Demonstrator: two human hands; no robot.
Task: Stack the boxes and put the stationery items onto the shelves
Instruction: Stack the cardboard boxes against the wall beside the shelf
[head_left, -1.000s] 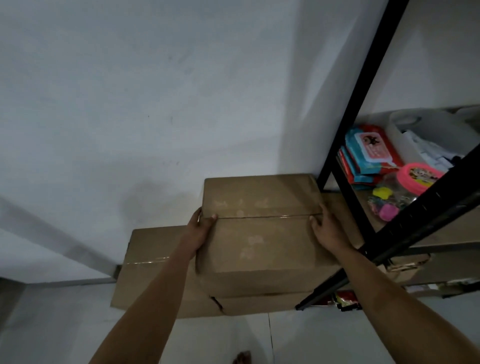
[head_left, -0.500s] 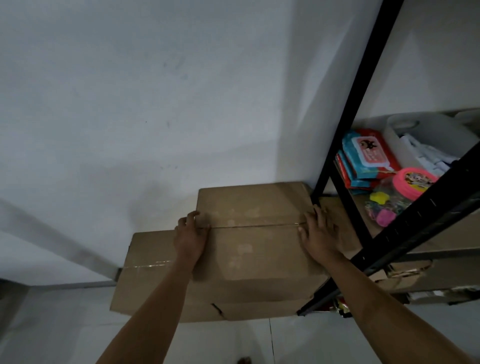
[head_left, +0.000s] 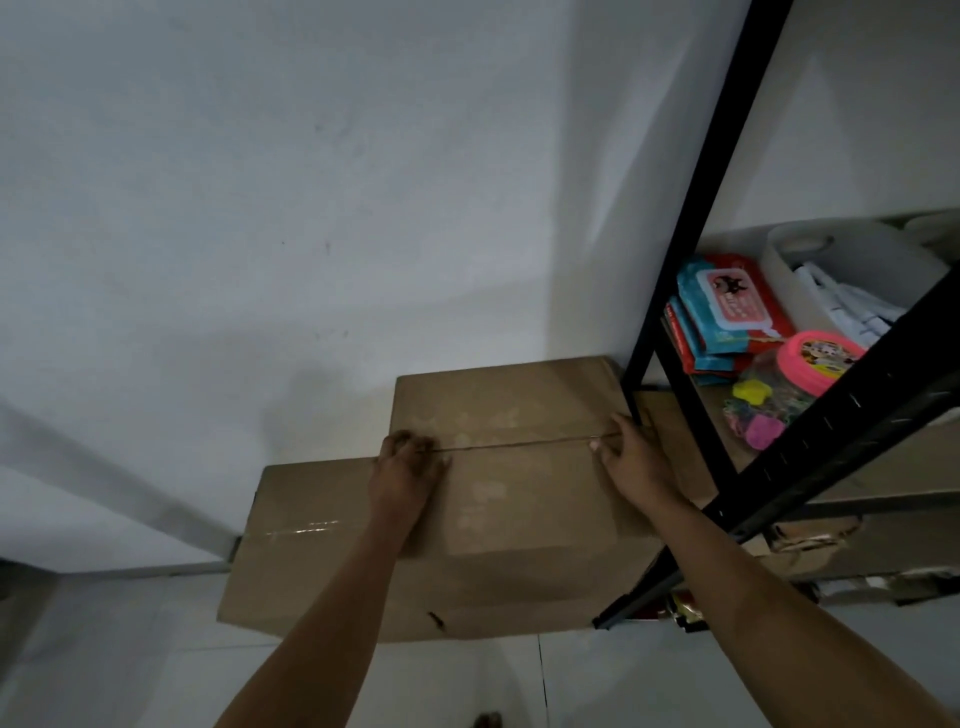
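A view from above and behind two bare forearms is given, looking down at cardboard boxes against a pale wall. A smaller upper box (head_left: 506, 457) is seen resting on a wider lower box (head_left: 322, 561), which sits on the tiled floor (head_left: 130, 675). The upper box is set toward the right end of the lower one, its right edge close beside the black upright of a metal shelf unit (head_left: 691, 249).

The left hand (head_left: 402, 480) is laid over the upper box's left edge, fingers curled onto the top near the flap seam. The right hand (head_left: 631, 457) is spread flat on the top at the right end of the same seam. Neither grip is closed around anything; the box is only pressed and steadied from both sides.

The box's long axis runs left to right, along the wall, with a hand at each end and the seam (head_left: 519, 444) between them. The two hands look about equally near. The stacking step seems nearly done, with only squaring up left.

On the shelf to the right, a stack of red and blue packets (head_left: 722, 312), a pink-lidded tub (head_left: 815, 358) and a white bin (head_left: 852, 270) are visible. Printing appears on the packets and lid, but nothing can be read. No writing is seen on the boxes.
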